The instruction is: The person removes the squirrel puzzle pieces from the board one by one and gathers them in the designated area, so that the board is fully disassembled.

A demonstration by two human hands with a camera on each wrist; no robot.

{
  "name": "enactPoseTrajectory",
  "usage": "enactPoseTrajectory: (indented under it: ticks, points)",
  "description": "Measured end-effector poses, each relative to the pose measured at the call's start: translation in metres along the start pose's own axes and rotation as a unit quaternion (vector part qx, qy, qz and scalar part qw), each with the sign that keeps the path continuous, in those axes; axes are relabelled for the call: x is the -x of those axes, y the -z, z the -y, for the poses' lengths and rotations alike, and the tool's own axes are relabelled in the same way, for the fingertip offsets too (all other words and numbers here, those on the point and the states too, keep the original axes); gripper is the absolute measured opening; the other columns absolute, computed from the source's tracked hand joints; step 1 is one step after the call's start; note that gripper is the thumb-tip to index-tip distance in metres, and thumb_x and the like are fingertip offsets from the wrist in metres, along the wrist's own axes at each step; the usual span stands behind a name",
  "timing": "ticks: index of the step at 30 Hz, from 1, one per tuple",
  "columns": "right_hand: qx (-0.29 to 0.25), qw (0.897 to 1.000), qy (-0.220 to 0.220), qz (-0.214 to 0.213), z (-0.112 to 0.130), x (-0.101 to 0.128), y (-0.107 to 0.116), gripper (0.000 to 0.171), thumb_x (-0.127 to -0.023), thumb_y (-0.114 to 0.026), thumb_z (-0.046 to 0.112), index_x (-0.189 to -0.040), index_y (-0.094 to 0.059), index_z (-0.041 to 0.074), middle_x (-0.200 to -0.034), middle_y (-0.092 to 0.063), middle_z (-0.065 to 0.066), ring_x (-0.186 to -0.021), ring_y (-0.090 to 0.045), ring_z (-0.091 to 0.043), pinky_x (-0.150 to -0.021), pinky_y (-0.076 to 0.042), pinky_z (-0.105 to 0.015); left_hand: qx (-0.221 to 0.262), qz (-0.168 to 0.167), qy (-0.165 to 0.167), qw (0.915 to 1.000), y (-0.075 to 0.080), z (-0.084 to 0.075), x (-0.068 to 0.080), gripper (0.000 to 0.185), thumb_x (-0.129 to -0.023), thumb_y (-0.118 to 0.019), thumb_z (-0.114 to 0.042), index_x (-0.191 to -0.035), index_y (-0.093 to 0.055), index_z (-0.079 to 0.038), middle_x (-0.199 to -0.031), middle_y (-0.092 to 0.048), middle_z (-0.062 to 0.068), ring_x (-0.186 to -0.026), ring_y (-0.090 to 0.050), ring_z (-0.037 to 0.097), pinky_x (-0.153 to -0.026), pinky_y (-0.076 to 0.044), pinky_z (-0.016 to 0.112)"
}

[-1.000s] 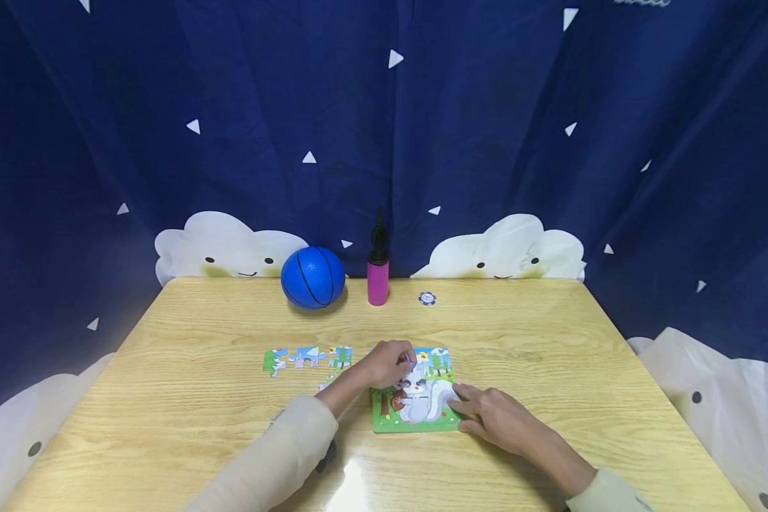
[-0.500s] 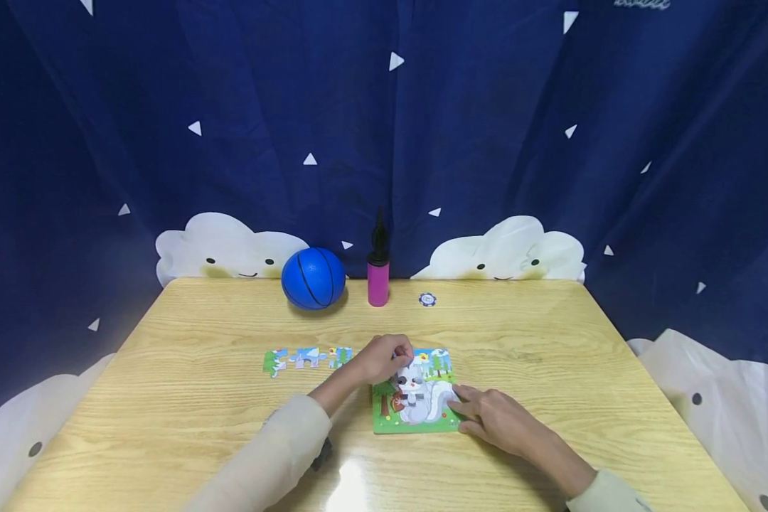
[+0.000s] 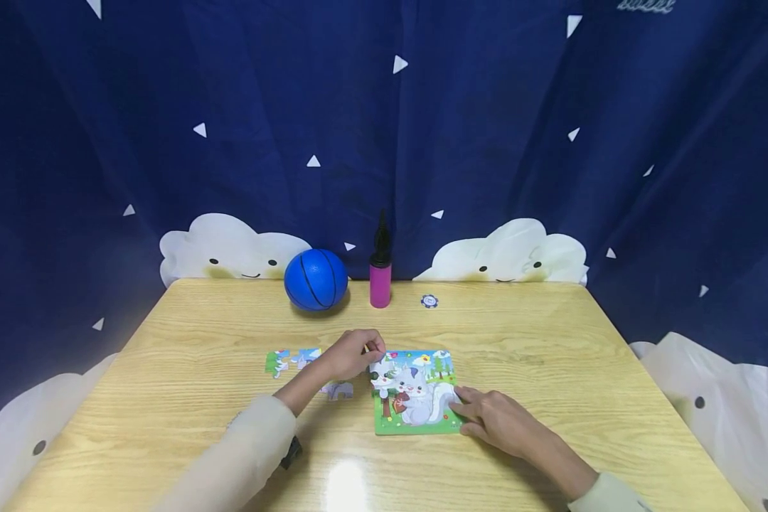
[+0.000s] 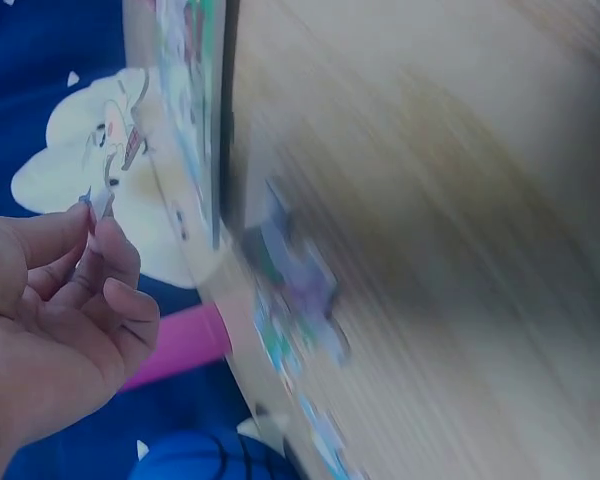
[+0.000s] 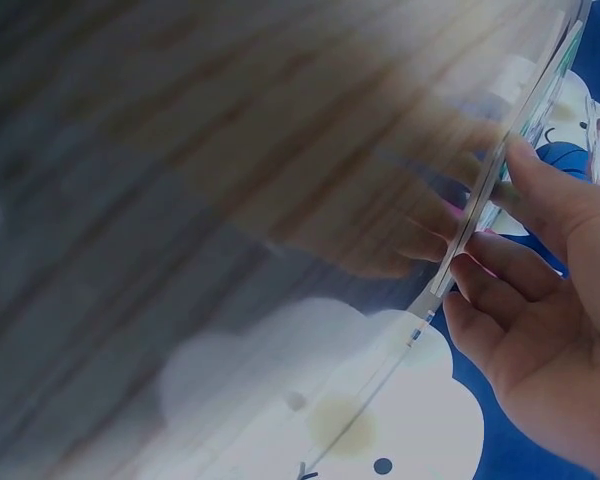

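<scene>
A puzzle board (image 3: 416, 423) with a squirrel picture lies on the table. My left hand (image 3: 352, 355) pinches a puzzle piece (image 3: 380, 377) with a grey and white face printed on it, above the board's upper left corner. In the left wrist view, that puzzle piece (image 4: 130, 140) hangs from the thumb and fingertips of the left hand (image 4: 70, 300). My right hand (image 3: 502, 419) rests with outstretched fingers on the board's right edge. The right wrist view shows the right hand (image 5: 540, 290) with its fingertips along that edge.
Several loose puzzle pieces (image 3: 277, 363) lie left of the board, partly hidden by the left arm. Behind them stand a blue ball (image 3: 316, 279) and a pink hand pump (image 3: 380, 286) with a black top. A blue and white chip (image 3: 429, 301) lies farther right.
My left hand has moved left with the puzzle piece, from over the board's middle to its upper left corner. The squirrel's face is uncovered now. The right hand has stayed in place.
</scene>
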State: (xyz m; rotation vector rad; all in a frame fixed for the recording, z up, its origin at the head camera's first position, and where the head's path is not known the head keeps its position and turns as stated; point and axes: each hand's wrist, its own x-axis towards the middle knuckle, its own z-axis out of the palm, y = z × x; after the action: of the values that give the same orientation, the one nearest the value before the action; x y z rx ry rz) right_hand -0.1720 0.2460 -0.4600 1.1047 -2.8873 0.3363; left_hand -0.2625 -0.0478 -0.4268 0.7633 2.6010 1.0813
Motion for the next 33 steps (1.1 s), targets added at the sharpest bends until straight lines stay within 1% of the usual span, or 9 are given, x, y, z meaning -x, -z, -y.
enactPoseTrajectory:
  ticks: [7,11,16,19,22,25,30,33]
  points:
    - [-0.010,1.000,0.000,0.001,-0.002,0.001,-0.001,0.041,-0.084,-0.069,0.026,-0.118,-0.065,0.002,-0.127,-0.058,-0.025,-0.110,-0.062,-0.035,-0.086,-0.053,-0.044,-0.009,-0.015,0.009,0.9998,0.019,0.021,0.012,0.007,-0.094,-0.055,-0.007,-0.091,-0.061,-0.006,-0.086,-0.061,0.004,-0.069,-0.050,0.013,-0.063,-0.042,0.024]
    - [-0.010,1.000,0.007,-0.005,-0.003,0.001,-0.002,0.040,-0.085,-0.068,0.026,-0.118,-0.065,0.004,-0.127,-0.058,-0.024,-0.110,-0.063,-0.034,-0.086,-0.053,-0.045,-0.014,-0.020,0.024,0.9994,0.031,0.034,0.019,0.007,-0.094,-0.055,-0.007,-0.091,-0.061,-0.006,-0.086,-0.061,0.005,-0.069,-0.049,0.013,-0.062,-0.042,0.025]
    - [-0.007,1.000,0.013,-0.015,-0.004,0.001,-0.004,0.040,-0.085,-0.068,0.027,-0.118,-0.066,0.005,-0.126,-0.059,-0.023,-0.108,-0.064,-0.034,-0.085,-0.053,-0.045,-0.007,-0.016,0.038,0.9991,0.046,0.051,0.033,0.007,-0.094,-0.054,-0.004,-0.092,-0.060,-0.003,-0.086,-0.061,0.007,-0.067,-0.049,0.013,-0.059,-0.043,0.025]
    - [-0.007,1.000,0.012,-0.016,-0.004,0.001,-0.004,0.040,-0.084,-0.069,0.027,-0.118,-0.066,0.005,-0.126,-0.059,-0.023,-0.108,-0.064,-0.034,-0.085,-0.053,-0.045,-0.006,-0.009,0.048,0.9988,0.052,0.063,0.039,0.007,-0.094,-0.053,-0.004,-0.093,-0.060,-0.003,-0.087,-0.060,0.007,-0.070,-0.050,0.013,-0.060,-0.044,0.025]
    - [-0.006,1.000,0.010,-0.015,-0.004,0.001,-0.003,0.040,-0.084,-0.069,0.027,-0.118,-0.066,0.005,-0.126,-0.059,-0.023,-0.108,-0.064,-0.034,-0.085,-0.053,-0.046,-0.013,-0.005,0.054,0.9984,0.056,0.073,0.045,0.007,-0.094,-0.053,-0.004,-0.094,-0.060,-0.002,-0.087,-0.060,0.007,-0.073,-0.052,0.014,-0.062,-0.045,0.026]
    - [-0.004,1.000,0.010,-0.014,-0.003,0.001,-0.003,0.040,-0.084,-0.069,0.026,-0.118,-0.066,0.005,-0.126,-0.059,-0.023,-0.108,-0.063,-0.034,-0.085,-0.053,-0.046,-0.023,-0.003,0.061,0.9978,0.059,0.080,0.050,0.007,-0.094,-0.054,-0.005,-0.093,-0.061,-0.002,-0.087,-0.060,0.006,-0.078,-0.053,0.015,-0.066,-0.045,0.027]
    - [0.000,1.000,0.009,-0.014,-0.003,0.001,-0.003,0.040,-0.084,-0.069,0.026,-0.118,-0.066,0.005,-0.126,-0.059,-0.023,-0.108,-0.064,-0.034,-0.085,-0.053,-0.045,-0.033,0.006,0.064,0.9974,0.060,0.087,0.056,0.006,-0.093,-0.055,-0.003,-0.092,-0.061,-0.002,-0.086,-0.061,0.006,-0.081,-0.053,0.015,-0.068,-0.044,0.028]
    - [0.000,1.000,0.010,-0.016,-0.003,0.001,-0.003,0.040,-0.083,-0.070,0.026,-0.118,-0.066,0.005,-0.126,-0.060,-0.023,-0.107,-0.064,-0.034,-0.084,-0.053,-0.045,-0.035,0.010,0.058,0.9976,0.059,0.090,0.058,0.006,-0.092,-0.056,-0.002,-0.091,-0.061,-0.002,-0.085,-0.062,0.006,-0.080,-0.054,0.015,-0.068,-0.044,0.028]
